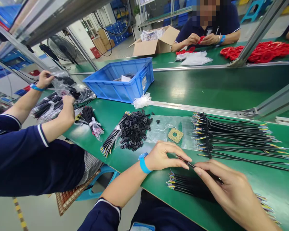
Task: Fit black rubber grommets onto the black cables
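My left hand [162,155] is closed in a pinch around a small dark piece, mostly hidden by the fingers. Close against it, my right hand [227,183] pinches a thin black cable [190,164]; both sets of fingertips nearly meet. Below them lies a bundle of black cables [190,184] with coloured wire ends, partly covered by my right hand. Beyond my hands, a row of black cables [238,136] carries black pieces near the left ends. A heap of small black plastic parts [136,130] sits left of a tan square pad with a round hole [171,135].
A tied cable bundle [112,138] lies beside the heap, with a blue bin [120,91] behind it. At left, a co-worker's hands [68,104] handle bagged black cables. Across the bench another person holds a red part near red pieces [269,53]. A metal post [262,29] rises at right.
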{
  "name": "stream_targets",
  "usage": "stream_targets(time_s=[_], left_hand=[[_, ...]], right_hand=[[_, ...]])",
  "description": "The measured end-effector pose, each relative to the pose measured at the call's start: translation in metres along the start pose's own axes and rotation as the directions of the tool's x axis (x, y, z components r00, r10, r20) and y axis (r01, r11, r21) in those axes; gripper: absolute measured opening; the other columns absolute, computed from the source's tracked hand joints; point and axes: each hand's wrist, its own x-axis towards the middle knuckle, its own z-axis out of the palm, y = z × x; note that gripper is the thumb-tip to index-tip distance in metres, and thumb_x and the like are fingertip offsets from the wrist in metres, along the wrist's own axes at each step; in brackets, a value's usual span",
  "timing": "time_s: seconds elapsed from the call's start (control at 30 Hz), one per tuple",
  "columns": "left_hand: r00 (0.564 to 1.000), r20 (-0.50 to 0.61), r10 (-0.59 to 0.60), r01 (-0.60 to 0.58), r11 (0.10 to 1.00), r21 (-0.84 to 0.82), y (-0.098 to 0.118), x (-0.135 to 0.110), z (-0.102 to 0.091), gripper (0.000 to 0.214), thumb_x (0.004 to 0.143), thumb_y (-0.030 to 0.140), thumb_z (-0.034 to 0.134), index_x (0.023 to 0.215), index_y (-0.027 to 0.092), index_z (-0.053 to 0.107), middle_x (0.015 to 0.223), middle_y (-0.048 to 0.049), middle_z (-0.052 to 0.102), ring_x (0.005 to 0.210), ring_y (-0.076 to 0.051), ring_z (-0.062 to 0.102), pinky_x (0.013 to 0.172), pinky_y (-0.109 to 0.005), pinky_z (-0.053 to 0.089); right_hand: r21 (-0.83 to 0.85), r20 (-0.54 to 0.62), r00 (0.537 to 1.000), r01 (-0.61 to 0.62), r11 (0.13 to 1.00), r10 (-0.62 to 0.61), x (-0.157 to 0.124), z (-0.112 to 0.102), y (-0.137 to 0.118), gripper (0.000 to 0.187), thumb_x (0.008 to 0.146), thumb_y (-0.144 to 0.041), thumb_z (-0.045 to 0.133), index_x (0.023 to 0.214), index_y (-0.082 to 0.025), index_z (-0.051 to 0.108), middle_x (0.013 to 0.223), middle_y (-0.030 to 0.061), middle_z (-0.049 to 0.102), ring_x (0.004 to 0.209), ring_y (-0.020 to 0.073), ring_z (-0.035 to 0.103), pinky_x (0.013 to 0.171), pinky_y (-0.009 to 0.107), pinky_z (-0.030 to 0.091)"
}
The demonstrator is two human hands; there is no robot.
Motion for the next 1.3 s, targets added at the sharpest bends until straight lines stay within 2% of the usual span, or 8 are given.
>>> stream_targets(time_s=[0.13, 0.23, 0.37, 0.43, 0.7, 0.8, 1.03, 1.3], left_hand=[[1.0, 0.028, 0.011, -0.01, 1.0, -0.017, 0.0, 0.0, 0.002, 0.02, 0.082, 0.025, 0.089, 0.099, 0.017, 0.086, 0.091, -0.0096, 0.082, 0.081, -0.016, 0.078, 0.079, -0.021, 0.061], [0.999, 0.021, -0.043, 0.044, 0.998, -0.044, -0.001, -0.001, 0.004, 0.023, 0.08, 0.026, 0.091, 0.1, 0.017, 0.085, 0.092, -0.0092, 0.082, 0.082, -0.017, 0.079, 0.081, -0.023, 0.063], [0.981, 0.041, -0.188, 0.192, 0.973, -0.127, -0.002, -0.003, 0.006, 0.044, 0.079, 0.031, 0.091, 0.119, 0.015, 0.08, 0.099, -0.0107, 0.082, 0.092, -0.021, 0.081, 0.089, -0.028, 0.065], [0.975, 0.049, -0.217, 0.222, 0.965, -0.139, -0.002, -0.004, 0.006, 0.054, 0.08, 0.033, 0.091, 0.128, 0.015, 0.076, 0.099, -0.0108, 0.082, 0.094, -0.022, 0.081, 0.093, -0.03, 0.065], [0.991, 0.01, -0.137, 0.136, 0.975, -0.178, -0.004, -0.004, 0.009, 0.059, 0.08, 0.029, 0.091, 0.135, 0.016, 0.072, 0.103, -0.0115, 0.082, 0.098, -0.023, 0.081, 0.098, -0.033, 0.064], [0.991, -0.01, -0.132, 0.127, 0.973, -0.194, -0.004, -0.005, 0.011, 0.058, 0.079, 0.028, 0.091, 0.133, 0.016, 0.073, 0.103, -0.0111, 0.082, 0.099, -0.023, 0.081, 0.098, -0.034, 0.064], [0.98, -0.002, -0.2, 0.197, 0.969, -0.151, -0.002, -0.004, 0.011, 0.056, 0.079, 0.032, 0.092, 0.129, 0.016, 0.074, 0.097, -0.0094, 0.083, 0.099, -0.024, 0.081, 0.097, -0.033, 0.063], [0.988, 0.002, -0.152, 0.151, 0.978, -0.144, -0.003, -0.005, 0.011, 0.056, 0.081, 0.031, 0.09, 0.132, 0.015, 0.074, 0.096, -0.0102, 0.083, 0.098, -0.023, 0.081, 0.097, -0.032, 0.063]], right_hand=[[0.044, 0.022, 0.999, -0.039, 0.998, 0.038, 0.001, 0.003, 0.0, 0.014, 0.106, -0.028, 0.058, 0.104, -0.025, 0.071, 0.078, -0.0047, 0.068, 0.063, 0.0049, 0.065, 0.06, 0.013, 0.051], [0.052, 0.022, 0.998, -0.057, 0.997, 0.055, 0.0, 0.004, 0.002, 0.014, 0.105, -0.028, 0.059, 0.103, -0.025, 0.073, 0.081, -0.004, 0.07, 0.067, 0.0054, 0.068, 0.063, 0.012, 0.052], [0.065, 0.021, 0.998, -0.063, 0.996, 0.062, 0.001, 0.003, 0.002, 0.014, 0.105, -0.029, 0.06, 0.103, -0.025, 0.073, 0.08, -0.0044, 0.07, 0.066, 0.0057, 0.068, 0.063, 0.012, 0.052], [0.066, 0.02, 0.999, -0.049, 0.997, 0.048, 0.003, 0.002, 0.002, 0.015, 0.105, -0.029, 0.059, 0.102, -0.025, 0.073, 0.078, -0.0046, 0.07, 0.064, 0.0057, 0.067, 0.061, 0.013, 0.052], [-0.09, -0.07, 0.993, 0.084, 0.992, -0.09, 0.004, -0.001, 0.006, 0.013, 0.104, -0.027, 0.059, 0.102, -0.022, 0.072, 0.085, -0.0004, 0.074, 0.071, 0.0092, 0.071, 0.068, 0.017, 0.055], [-0.121, -0.064, 0.991, 0.108, 0.987, -0.117, 0.004, -0.002, 0.006, 0.013, 0.104, -0.025, 0.06, 0.101, -0.022, 0.072, 0.086, 0.0011, 0.075, 0.072, 0.0112, 0.073, 0.068, 0.019, 0.056], [0.028, -0.015, 0.999, 0.04, 0.999, -0.04, 0.007, -0.001, 0.002, 0.015, 0.102, -0.022, 0.06, 0.103, -0.022, 0.075, 0.081, 0.0012, 0.073, 0.066, 0.0101, 0.069, 0.061, 0.018, 0.054], [0.112, 0.031, 0.998, -0.066, 0.992, 0.063, 0.005, 0.0, 0.002, 0.02, 0.103, -0.03, 0.06, 0.098, -0.023, 0.077, 0.079, 0.0011, 0.073, 0.063, 0.0099, 0.067, 0.06, 0.018, 0.053]])
